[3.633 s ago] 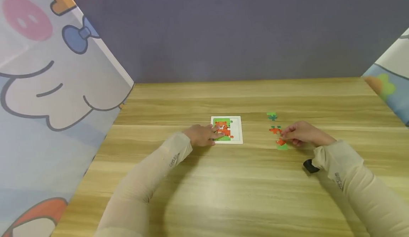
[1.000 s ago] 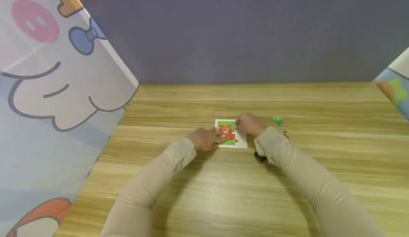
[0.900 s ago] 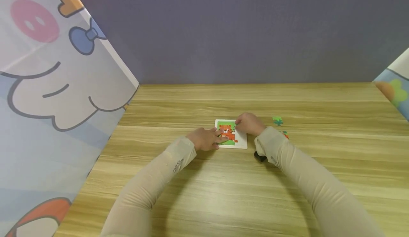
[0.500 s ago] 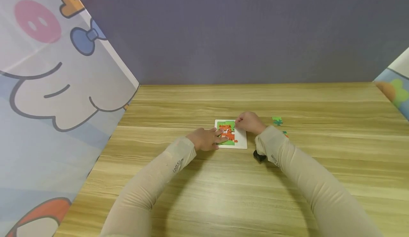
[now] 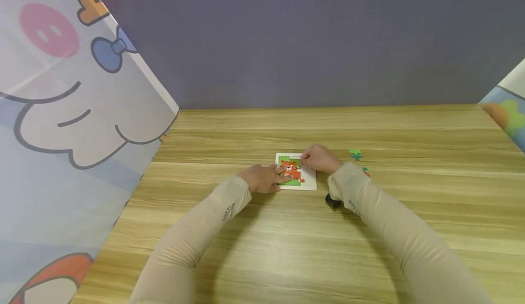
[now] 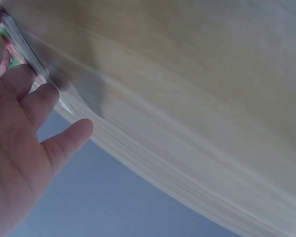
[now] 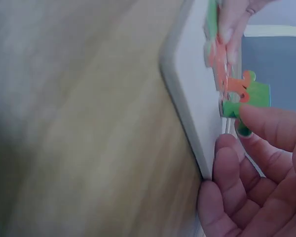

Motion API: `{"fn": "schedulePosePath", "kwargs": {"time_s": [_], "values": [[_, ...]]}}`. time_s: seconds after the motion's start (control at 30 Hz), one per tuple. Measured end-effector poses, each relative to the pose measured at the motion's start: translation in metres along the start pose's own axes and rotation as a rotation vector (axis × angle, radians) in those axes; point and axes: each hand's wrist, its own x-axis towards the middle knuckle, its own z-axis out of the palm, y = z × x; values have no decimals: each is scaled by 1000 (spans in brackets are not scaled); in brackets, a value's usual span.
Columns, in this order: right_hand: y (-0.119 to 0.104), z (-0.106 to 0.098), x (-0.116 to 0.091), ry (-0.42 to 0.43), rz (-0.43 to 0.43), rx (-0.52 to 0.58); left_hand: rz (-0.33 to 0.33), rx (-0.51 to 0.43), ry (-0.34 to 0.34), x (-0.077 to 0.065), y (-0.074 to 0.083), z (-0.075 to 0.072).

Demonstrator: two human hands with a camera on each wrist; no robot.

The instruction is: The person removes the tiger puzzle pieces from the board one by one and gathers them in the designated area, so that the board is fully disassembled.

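Head view shows us the left hand (image 5: 261, 178) first, its fingers spread out on the tiger picture (image 5: 297, 175), gripping nothing. That picture sits in a white puzzle board (image 5: 310, 182), flat on the wooden table (image 5: 270, 249). At the board's far right corner, the right hand (image 5: 321, 159) has its thumb and finger pinched on a green piece (image 7: 231, 109). We can't tell if the green and orange bit (image 7: 259, 93) is part of it. We think it is light, thin and stiff, with knobs that could bend, so flat edges are best to hold. Counting across, we see two hands, one board, one black thing (image 5: 333, 202) by the right wrist, and two loose pieces (image 5: 355, 154), one partly hidden.
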Motion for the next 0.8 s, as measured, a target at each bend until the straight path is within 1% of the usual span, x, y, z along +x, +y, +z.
{"fn": "schedulePosePath", "kwargs": {"time_s": [0.13,0.27,0.33,0.43,0.57,0.8], "values": [[-1,1,-1,23,-45,-21,6,-21,-2,0,0,-2],[0,1,-1,58,-90,-28,5,-19,-8,1,-1,-2],[1,0,-2,70,-82,-12,7,-10,-12,1,-1,-2],[5,-2,-4,79,-44,23,13,0,-16,2,-1,-2],[12,-7,-6,78,-14,70,9,-11,-9,2,-1,-2],[28,-24,-19,109,-5,71,11,-44,15,0,-2,0]]}}
